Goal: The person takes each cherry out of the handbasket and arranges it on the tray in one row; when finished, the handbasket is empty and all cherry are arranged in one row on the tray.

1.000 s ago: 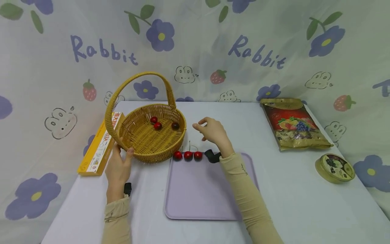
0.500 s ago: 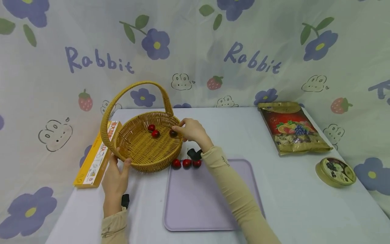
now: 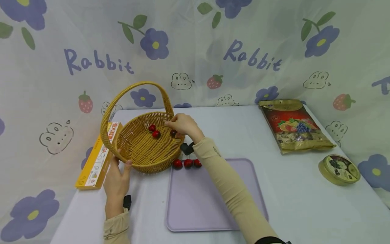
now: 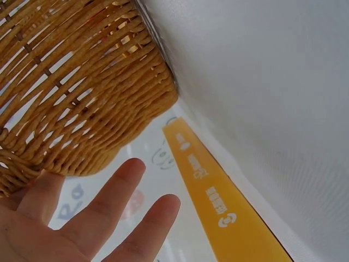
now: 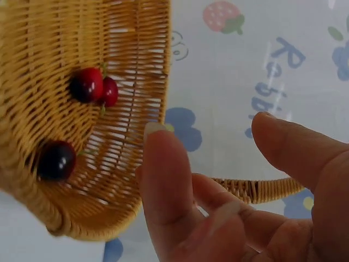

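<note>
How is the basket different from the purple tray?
The basket is round, while the tray is a rectangle. The basket is golden and woven; the tray is purple and smooth-looking. The basket has a tall handle; the tray shows none. Both have cherries: three inside the basket, three at the tray's far edge.

Rabbit-print cloth [image 3: 189,51] bhnd wht tbl [image 3: 304,206]

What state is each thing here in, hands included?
Basket: handle up, holding three visible cherries.
Tray: lying flat, a row of cherries at its far edge.
Yellow box: lying flat, no opening visible.
Shiny bag: lying flat, looks sealed.
Round tin: lid on.
Left hand: touching the basket, two fingers outstretched.
Right hand: at the basket's rim, nothing visibly held.
</note>
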Motion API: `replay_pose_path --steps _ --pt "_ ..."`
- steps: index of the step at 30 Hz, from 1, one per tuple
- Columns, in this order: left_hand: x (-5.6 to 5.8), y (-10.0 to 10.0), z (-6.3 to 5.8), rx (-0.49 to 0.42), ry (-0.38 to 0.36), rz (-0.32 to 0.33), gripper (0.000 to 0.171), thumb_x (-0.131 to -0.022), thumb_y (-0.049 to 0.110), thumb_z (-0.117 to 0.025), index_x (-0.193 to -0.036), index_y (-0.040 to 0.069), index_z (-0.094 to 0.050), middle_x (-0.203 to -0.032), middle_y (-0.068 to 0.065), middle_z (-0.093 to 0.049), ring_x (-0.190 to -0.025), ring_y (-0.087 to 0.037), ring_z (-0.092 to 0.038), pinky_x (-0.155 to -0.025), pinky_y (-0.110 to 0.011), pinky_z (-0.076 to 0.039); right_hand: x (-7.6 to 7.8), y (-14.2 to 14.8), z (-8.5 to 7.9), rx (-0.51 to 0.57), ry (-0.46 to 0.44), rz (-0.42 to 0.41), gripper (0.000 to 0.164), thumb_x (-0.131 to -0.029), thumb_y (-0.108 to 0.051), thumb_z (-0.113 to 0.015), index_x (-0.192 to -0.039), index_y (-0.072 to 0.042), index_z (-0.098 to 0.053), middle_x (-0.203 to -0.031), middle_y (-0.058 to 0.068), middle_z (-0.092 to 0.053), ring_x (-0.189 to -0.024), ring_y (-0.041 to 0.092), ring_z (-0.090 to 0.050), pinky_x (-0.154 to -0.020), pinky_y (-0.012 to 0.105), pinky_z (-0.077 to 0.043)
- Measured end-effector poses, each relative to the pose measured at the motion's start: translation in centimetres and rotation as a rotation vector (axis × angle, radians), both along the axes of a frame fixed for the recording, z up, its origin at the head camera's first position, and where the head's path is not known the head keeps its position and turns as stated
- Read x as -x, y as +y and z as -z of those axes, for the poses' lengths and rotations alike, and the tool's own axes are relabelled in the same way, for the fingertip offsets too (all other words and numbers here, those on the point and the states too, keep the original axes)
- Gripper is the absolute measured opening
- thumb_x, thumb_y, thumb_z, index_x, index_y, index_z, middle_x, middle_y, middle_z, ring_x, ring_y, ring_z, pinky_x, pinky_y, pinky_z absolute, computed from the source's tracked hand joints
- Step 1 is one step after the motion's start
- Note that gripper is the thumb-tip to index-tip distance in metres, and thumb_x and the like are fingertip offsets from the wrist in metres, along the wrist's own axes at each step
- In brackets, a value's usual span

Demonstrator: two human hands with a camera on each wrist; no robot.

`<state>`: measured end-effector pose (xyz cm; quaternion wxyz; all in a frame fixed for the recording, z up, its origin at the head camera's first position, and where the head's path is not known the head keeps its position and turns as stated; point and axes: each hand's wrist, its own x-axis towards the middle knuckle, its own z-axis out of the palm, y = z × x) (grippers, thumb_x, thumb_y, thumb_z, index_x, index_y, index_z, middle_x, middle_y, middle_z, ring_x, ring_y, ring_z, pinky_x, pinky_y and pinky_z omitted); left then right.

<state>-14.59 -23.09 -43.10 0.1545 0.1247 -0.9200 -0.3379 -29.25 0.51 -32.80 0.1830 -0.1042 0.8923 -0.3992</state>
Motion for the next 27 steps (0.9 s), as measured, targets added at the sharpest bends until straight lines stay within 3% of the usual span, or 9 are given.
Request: replay_pose_path --steps 9,16,19,23,25,27 --pt "0.0 -0.2 0.2 -0.002 -0.005 -0.006 0.062 -0.102 0.048 -0.040 -0.153 0.015 -0.026 -0.143 -0.030 -0.045 -0.123 -0.051 -0.050 -0.086 -0.067 -0.040 1.7 -1.7 1.8 0.217 -0.223 0.020 0.049 -0.098 -0.038 -0.055 -0.135 -0.005 -0.054 -0.119 0.014 -0.066 -0.059 0.012 -0.065 -0.046 0.020 -0.034" --pt "0.1 -0.2 0.1 0.000 0.000 -0.005 0.062 -0.102 0.046 -0.041 -0.153 0.015 -0.026 -0.142 -0.031 -0.046 -0.122 -0.052 -0.051 -0.084 -0.066 -0.041 2.7 -3.4 2.9 0.280 -0.270 0.062 0.050 -0.098 -0.036 -0.056 -0.137 -0.005 -0.053 -0.129 0.019 -0.062 -0.084 0.027 -0.071 -0.048 0.019 -0.033" --pt "0.1 -0.2 0.1 -0.003 -0.006 -0.002 0.061 -0.103 0.045 -0.040 -0.154 0.015 -0.025 -0.142 -0.031 -0.046 -0.121 -0.052 -0.051 -0.083 -0.066 -0.042 3.0 -4.3 3.7 0.284 -0.260 0.095 0.046 -0.097 -0.034 -0.059 -0.129 -0.001 -0.059 -0.108 0.018 -0.069 -0.069 0.026 -0.069 -0.049 0.021 -0.033" --pt "-0.1 -0.1 0.2 -0.009 -0.015 -0.001 0.060 -0.103 0.043 -0.042 -0.153 0.013 -0.026 -0.143 -0.030 -0.045 -0.123 -0.051 -0.050 -0.085 -0.066 -0.042 3.3 -5.6 4.8 0.204 -0.239 0.104 0.043 -0.096 -0.035 -0.060 -0.111 0.005 -0.067 -0.067 0.009 -0.063 -0.039 0.008 -0.041 -0.045 0.023 -0.028" --pt "-0.1 0.0 0.2 -0.013 -0.010 -0.002 0.060 -0.103 0.043 -0.042 -0.152 0.013 -0.027 -0.143 -0.029 -0.046 -0.124 -0.050 -0.050 -0.086 -0.066 -0.042 3.4 -6.1 5.3 0.198 -0.252 0.109 0.042 -0.097 -0.034 -0.059 -0.109 0.005 -0.067 -0.057 0.007 -0.058 -0.036 0.007 -0.033 -0.042 0.022 -0.025" --pt "-0.1 0.0 0.2 -0.010 0.000 0.000 0.060 -0.103 0.043 -0.042 -0.152 0.013 -0.027 -0.143 -0.030 -0.046 -0.123 -0.051 -0.051 -0.085 -0.066 -0.042 3.6 -6.4 5.6 0.203 -0.270 0.123 0.042 -0.097 -0.033 -0.059 -0.112 0.005 -0.065 -0.057 0.007 -0.059 -0.035 0.006 -0.037 -0.040 0.020 -0.025"
